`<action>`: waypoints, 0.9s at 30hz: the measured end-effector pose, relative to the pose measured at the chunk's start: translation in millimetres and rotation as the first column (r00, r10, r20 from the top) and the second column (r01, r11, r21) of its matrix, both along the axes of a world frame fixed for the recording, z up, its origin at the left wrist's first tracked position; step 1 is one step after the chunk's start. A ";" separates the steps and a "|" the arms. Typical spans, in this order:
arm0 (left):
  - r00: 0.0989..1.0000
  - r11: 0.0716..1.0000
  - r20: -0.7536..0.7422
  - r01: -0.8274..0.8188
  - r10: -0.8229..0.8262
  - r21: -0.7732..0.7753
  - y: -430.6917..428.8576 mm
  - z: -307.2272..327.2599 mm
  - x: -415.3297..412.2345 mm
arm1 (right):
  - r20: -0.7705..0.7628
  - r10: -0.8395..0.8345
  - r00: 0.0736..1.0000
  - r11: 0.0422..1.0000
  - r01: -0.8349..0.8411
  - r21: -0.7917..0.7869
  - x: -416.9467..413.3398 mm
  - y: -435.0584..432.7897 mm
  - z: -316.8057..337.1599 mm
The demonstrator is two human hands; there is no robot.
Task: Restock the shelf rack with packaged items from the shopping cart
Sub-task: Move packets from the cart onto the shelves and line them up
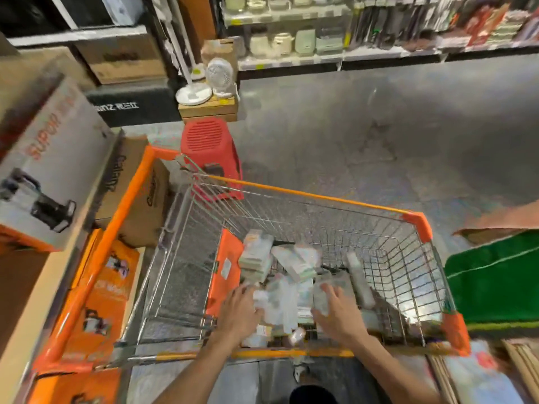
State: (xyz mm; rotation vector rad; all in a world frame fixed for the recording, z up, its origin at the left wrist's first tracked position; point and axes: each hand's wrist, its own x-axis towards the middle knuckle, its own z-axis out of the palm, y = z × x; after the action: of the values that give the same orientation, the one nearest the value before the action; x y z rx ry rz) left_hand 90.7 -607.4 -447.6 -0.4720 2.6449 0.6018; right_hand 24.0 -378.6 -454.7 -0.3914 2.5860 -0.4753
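One cart [306, 195]; left hand [239, 312], right hand [335, 313] inside.

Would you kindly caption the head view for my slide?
Left hand and right hand reach among packets in the cart.

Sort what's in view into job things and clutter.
Job: cart, packets inside it, left hand and right hand, both at the packets.
Clutter: red stool, fans, boxes.

Orange-trimmed silver wire cart [306, 195], red slotted stool [210, 144], green bag [495, 281]
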 end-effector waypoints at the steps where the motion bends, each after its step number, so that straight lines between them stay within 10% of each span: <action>1: 0.999 1.000 0.024 -0.031 0.031 0.004 -1.4 -6.2 -11.0 | 0.057 -0.023 0.998 1.000 0.023 -0.004 -11.5 -3.3 -7.5; 8: 0.948 0.960 0.229 -0.253 0.222 0.117 -8.7 -48.2 -89.6 | 0.449 -0.271 0.851 0.952 0.307 -0.007 -97.4 -28.7 -78.1; 17: 0.657 0.641 0.394 -0.743 0.643 0.194 -29.6 -134.8 -163.8 | 0.703 -0.572 0.423 0.626 0.779 0.040 -161.6 -69.7 -185.6; 24: 0.242 0.131 0.448 -0.955 0.861 0.264 -48.0 -224.3 -176.0 | 0.814 -0.578 0.054 0.322 0.932 0.166 -184.2 -78.8 -271.0; 27: 0.127 0.000 0.395 -0.952 0.910 0.306 -64.4 -267.8 -166.0 | 0.809 -0.586 0.045 0.332 0.924 0.189 -186.5 -78.7 -267.8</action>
State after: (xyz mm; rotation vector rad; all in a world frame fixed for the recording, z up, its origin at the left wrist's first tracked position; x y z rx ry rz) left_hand -75.3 -671.7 -715.4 -2.0971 1.4739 1.5359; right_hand -162.6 -457.3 -722.6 1.0897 1.4788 -1.2341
